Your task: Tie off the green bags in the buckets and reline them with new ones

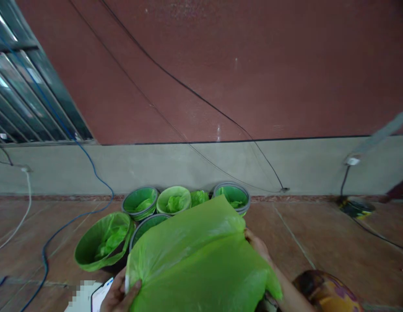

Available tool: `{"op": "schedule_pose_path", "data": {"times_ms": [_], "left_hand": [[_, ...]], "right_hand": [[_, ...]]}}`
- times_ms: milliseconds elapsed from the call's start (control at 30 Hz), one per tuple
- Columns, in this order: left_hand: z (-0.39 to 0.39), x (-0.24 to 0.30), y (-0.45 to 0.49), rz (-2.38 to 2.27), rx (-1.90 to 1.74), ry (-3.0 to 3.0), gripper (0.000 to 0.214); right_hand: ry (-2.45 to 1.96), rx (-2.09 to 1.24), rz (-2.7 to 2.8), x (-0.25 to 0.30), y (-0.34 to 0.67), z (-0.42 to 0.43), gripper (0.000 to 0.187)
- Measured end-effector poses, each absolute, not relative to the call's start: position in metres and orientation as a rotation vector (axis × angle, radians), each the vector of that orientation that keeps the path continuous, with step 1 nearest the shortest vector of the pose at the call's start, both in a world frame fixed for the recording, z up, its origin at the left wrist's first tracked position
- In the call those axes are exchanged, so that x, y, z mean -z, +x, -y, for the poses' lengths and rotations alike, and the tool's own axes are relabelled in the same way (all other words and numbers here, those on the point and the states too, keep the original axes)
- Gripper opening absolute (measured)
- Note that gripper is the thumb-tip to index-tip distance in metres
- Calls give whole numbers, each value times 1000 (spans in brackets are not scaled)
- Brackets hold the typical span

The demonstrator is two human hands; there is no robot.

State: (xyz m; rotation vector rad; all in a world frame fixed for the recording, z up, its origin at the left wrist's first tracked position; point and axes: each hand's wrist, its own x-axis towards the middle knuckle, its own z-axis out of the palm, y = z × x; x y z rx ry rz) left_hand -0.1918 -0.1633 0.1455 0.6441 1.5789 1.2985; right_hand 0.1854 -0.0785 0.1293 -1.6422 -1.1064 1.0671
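Observation:
A bright green plastic bag spreads wide between my two hands. My left hand pinches its lower left edge, thumb on top. At the right edge my right hand grips the gathered plastic, its fingers partly hidden behind the bag. Just beyond stand several bins lined with green bags: a tilted bin on the left, a dark-rimmed bin, a pale green-lined bin and a grey-rimmed bin. Another bin is partly covered by the bag in my hands.
A blue cable crosses the tiled floor on the left. Dark wires hang along the red and grey wall. A dark container stands by the wall at right. Patterned cloth shows at lower right.

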Motion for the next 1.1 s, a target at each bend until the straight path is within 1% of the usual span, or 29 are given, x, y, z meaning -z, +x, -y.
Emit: {"op": "schedule_pose_path", "data": {"times_ms": [33,67,100,200,233,267,300,333,400,467,567,633,700,800,867,933,1000,1100], "left_hand": [[160,-142,-190,-1543,-1297,650,67],[157,-138,-189,-1518,-1287,654,68],[154,-134,-189,-1506,-1282,654,70],[146,-125,-188,-1510,-1309,648,81],[143,-123,-187,-1514,-1322,657,85],[139,-122,-185,-1518,-1329,677,90],[135,-122,-182,-1519,-1322,708,96],[131,-123,-178,-1520,-1310,743,101],[121,-127,-169,-1505,-1290,817,104],[111,-132,-158,-1478,-1279,891,92],[99,-139,-143,-1450,-1186,1003,64],[95,-143,-134,-1432,-1101,1052,56],[94,-146,-127,-1395,-1057,1079,54],[92,-150,-120,-1333,-1018,1124,52],[89,-152,-115,-1276,-1000,1154,51],[86,-156,-108,-1206,-983,1188,50],[84,-163,-101,-1141,-928,1268,54],[83,-174,-91,-1146,-878,1446,51]], "right_hand": [[-1613,-1025,1094,-132,190,83,21],[-1573,-1000,1047,-133,194,87,28],[-1521,-1003,982,-132,197,90,40],[-1358,-1093,862,-128,207,98,85],[-1327,-1116,880,-128,213,101,95],[-1308,-1129,916,-129,220,104,99],[-1300,-1133,955,-131,229,107,96],[-1302,-1135,980,-135,240,112,87],[-1332,-1157,998,-143,263,123,63],[-1396,-1197,980,-151,283,136,45],[-1488,-1277,914,-158,301,153,31],[-1518,-1306,883,-161,305,161,28],[-1541,-1279,885,-165,307,165,30],[-1589,-1102,912,-174,314,165,34],[-1642,-933,905,-179,323,162,32],[-1672,-854,916,-182,333,159,30],[-1626,-909,960,-185,342,157,30],[-1495,-1065,1050,-187,349,158,44]]}}
